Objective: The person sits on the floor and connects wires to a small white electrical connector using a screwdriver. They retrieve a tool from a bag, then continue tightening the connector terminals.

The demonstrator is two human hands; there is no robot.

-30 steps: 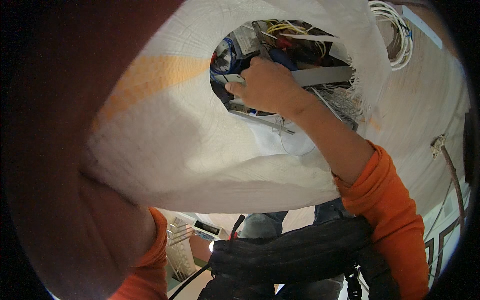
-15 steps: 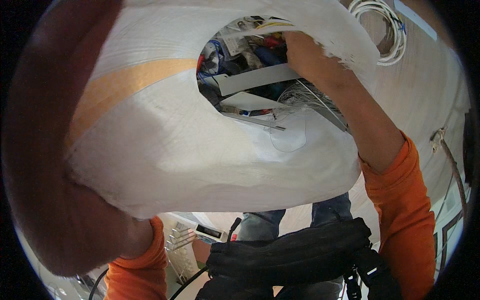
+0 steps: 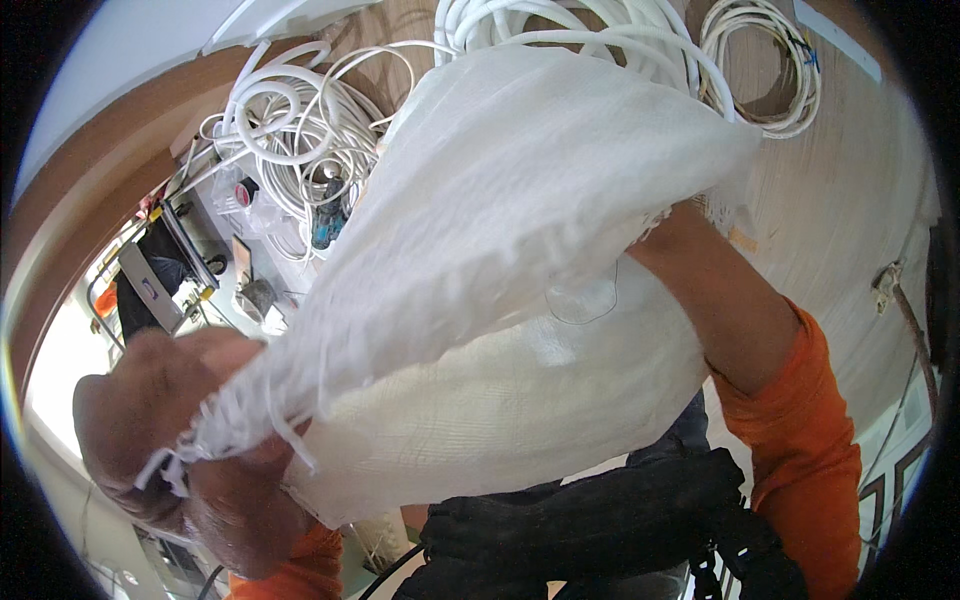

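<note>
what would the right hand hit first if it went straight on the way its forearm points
Probably the white sack; the right forearm runs under its frayed flap, which hides the hand and anything nearer.

Now drawing the frayed rim (image 3: 240,415) of the white sack (image 3: 545,160) down leftward with the left hand (image 3: 145,410), hiding contents visible one second earlier. Also exposing white cable coils (image 3: 310,140) and a drill (image 3: 327,224) at upper left.

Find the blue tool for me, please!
In the head view's upper left, the blue tool is beside coiled white cables, just left of the white sack.
</note>
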